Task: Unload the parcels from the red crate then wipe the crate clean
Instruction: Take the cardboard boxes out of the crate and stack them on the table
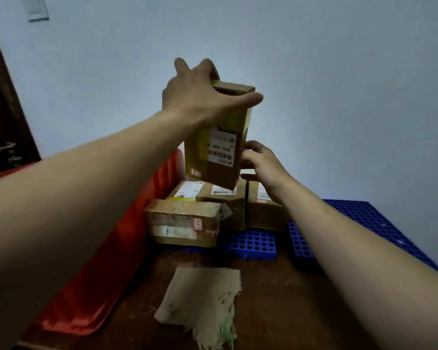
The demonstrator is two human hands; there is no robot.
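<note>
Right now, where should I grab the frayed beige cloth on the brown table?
Probably pinch the frayed beige cloth at its straight far edge, coming down from above: it lies flat, and its near corner is ragged.

The red crate (86, 306) at nine o'clock is smooth, glossy plastic. The held parcel (220, 173) is matt brown cardboard (shiny yellow tape (194, 157), paper label (223, 147)). The blue grids (250, 242) are plastic; the cloth (202, 299) at six o'clock looks rough, frayed; the bench (276, 299), dark wood.

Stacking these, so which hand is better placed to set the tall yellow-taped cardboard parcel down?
Left, likely: the left hand grips the tall yellow-taped cardboard parcel by its top, above the stacked brown boxes; the right hand merely flanks it.
</note>
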